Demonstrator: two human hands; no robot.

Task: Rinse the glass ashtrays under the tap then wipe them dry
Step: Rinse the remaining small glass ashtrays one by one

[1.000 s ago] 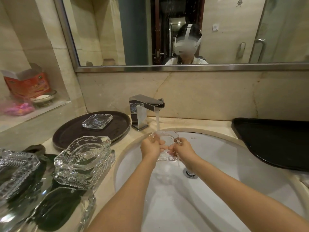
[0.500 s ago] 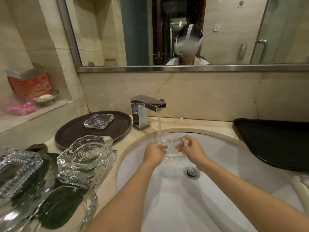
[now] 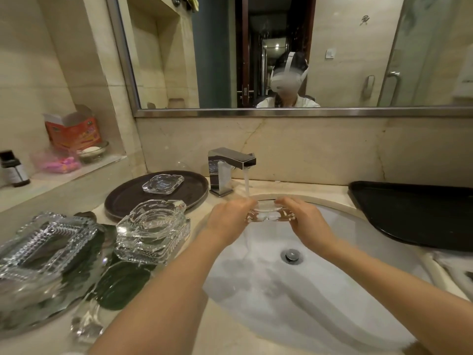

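Both hands: L point(image 3: 229, 217) & R point(image 3: 305, 221) fingers curled on ashtray point(image 3: 271, 213) ends | held level over sink point(image 3: 371, 226), long axis L-R betw. hands | tap point(image 3: 231, 165) stream hits L edge, nearer my L hand

We can read no text here. The red box point(image 3: 74, 131) on the shelf carries printing too blurred to make out, and the label on the small dark bottle point(image 3: 12, 169) beside it is just as unreadable to us.
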